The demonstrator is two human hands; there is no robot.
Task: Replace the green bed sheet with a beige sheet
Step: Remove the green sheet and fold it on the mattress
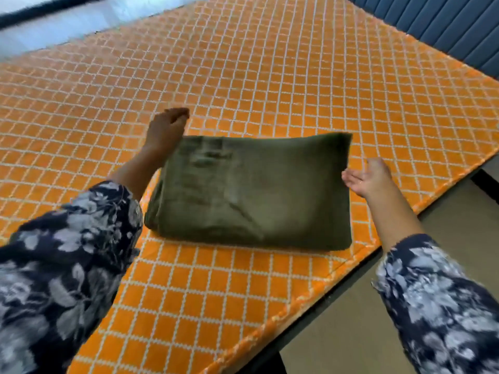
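Leftmost, a dark floral sleeve [62, 265] fills the lower corner, cut off by the edge, and its left hand [166, 130] hovers over the mattress [270, 63] just beyond the far left corner of the sheet [251, 193]. That hand is loosely curled with the fingertips drawn together; it grips nothing that can be seen, though blur makes the fingers hard to separate. Folded into a thick rectangle, the green sheet lies flat on the orange, white-gridded mattress, near its front edge. Its left side shows stacked folds, and the far right corner lifts slightly. Just beside the sheet's right edge is the right hand [367, 178], spread flat with the palm turned up and toward the cloth; whether its fingertips touch the fabric cannot be told. A second floral sleeve [442, 314] runs off the lower right corner. Below the mattress edge a dark frame [324, 314] shows, then pale floor [378, 327]. At top left a blurred white-and-dark shape is unreadable; at top right a blue ribbed panel [445, 25] is cropped by the border.
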